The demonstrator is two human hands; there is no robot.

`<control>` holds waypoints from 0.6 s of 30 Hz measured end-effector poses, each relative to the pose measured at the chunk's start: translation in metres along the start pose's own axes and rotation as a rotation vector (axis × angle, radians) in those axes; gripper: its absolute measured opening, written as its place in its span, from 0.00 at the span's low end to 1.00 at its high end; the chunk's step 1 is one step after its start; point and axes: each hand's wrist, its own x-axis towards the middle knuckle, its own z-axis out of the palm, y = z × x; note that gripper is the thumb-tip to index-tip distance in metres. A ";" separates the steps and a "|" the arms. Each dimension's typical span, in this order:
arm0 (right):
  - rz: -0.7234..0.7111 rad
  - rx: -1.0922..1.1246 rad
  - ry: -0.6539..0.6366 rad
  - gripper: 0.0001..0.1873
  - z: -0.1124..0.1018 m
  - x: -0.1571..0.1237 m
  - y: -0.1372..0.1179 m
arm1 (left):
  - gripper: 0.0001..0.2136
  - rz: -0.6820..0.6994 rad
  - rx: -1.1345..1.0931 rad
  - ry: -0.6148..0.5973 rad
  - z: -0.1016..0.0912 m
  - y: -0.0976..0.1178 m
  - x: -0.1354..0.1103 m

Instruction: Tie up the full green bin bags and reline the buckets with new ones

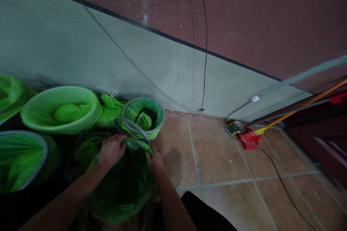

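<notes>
In front of me is a waste bin lined with a green plastic bag (121, 202), its mouth open and its inside dark. My left hand (112, 149) is closed on the bag's rim at the far left of the mouth. At the right of the mouth, my right hand (155, 160) pinches the bag's edge between thumb and fingers. A grey ring (135, 126) stands tilted at the far edge, between my hands; whether either hand touches it I cannot tell. Just beyond is a small lined bin (159, 113) with a green bag and something black inside.
Several lined bins crowd the left, among them a wide pale-green one (27, 115) and a grey-rimmed one (45, 151). A tied green bag (110, 110) leans by the wall. At right on the tiled floor (219, 151) are a can (237, 127), a red dustpan (249, 140) and cables.
</notes>
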 end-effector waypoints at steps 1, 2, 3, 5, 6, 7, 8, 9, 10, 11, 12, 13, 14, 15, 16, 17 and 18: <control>0.009 0.055 0.031 0.26 -0.004 0.001 -0.003 | 0.17 -0.007 -0.004 0.003 0.000 -0.001 0.001; 0.021 0.112 0.076 0.29 -0.008 0.004 -0.007 | 0.18 -0.012 -0.007 0.003 0.001 -0.003 0.003; 0.035 0.163 0.126 0.31 -0.012 0.007 -0.011 | 0.19 -0.017 -0.012 0.000 0.001 -0.004 0.004; 0.066 0.201 0.194 0.27 -0.021 0.017 -0.020 | 0.19 -0.027 -0.036 -0.005 0.003 -0.007 0.007; 0.076 0.184 0.194 0.23 -0.024 0.022 -0.025 | 0.19 -0.033 -0.053 0.003 0.004 -0.009 0.008; 0.081 0.151 0.176 0.20 -0.027 0.026 -0.029 | 0.19 -0.041 -0.074 0.018 0.005 -0.011 0.009; 0.078 0.114 0.147 0.18 -0.028 0.030 -0.033 | 0.19 -0.049 -0.098 0.039 0.006 -0.013 0.010; 0.070 0.083 0.116 0.17 -0.029 0.033 -0.036 | 0.18 -0.056 -0.124 0.062 0.006 -0.015 0.010; 0.061 0.062 0.089 0.16 -0.028 0.035 -0.038 | 0.18 -0.064 -0.149 0.086 0.006 -0.018 0.010; 0.055 0.051 0.069 0.16 -0.027 0.036 -0.039 | 0.18 -0.076 -0.171 0.108 0.005 -0.022 0.010; 0.053 0.048 0.058 0.16 -0.025 0.036 -0.039 | 0.18 -0.099 -0.191 0.127 0.004 -0.026 0.009; 0.054 0.049 0.057 0.16 -0.023 0.036 -0.039 | 0.18 -0.129 -0.209 0.142 0.002 -0.030 0.009; 0.056 0.050 0.065 0.16 -0.021 0.035 -0.039 | 0.18 -0.168 -0.225 0.150 0.000 -0.035 0.008; 0.055 0.053 0.076 0.16 -0.019 0.034 -0.039 | 0.19 -0.211 -0.239 0.148 -0.003 -0.040 0.007; 0.051 0.059 0.088 0.16 -0.018 0.034 -0.039 | 0.19 -0.258 -0.252 0.135 -0.006 -0.044 0.007; 0.042 0.069 0.097 0.15 -0.018 0.033 -0.039 | 0.19 -0.300 -0.264 0.108 -0.008 -0.048 0.007; 0.026 0.084 0.097 0.15 -0.018 0.032 -0.040 | 0.19 -0.330 -0.275 0.069 -0.009 -0.051 0.007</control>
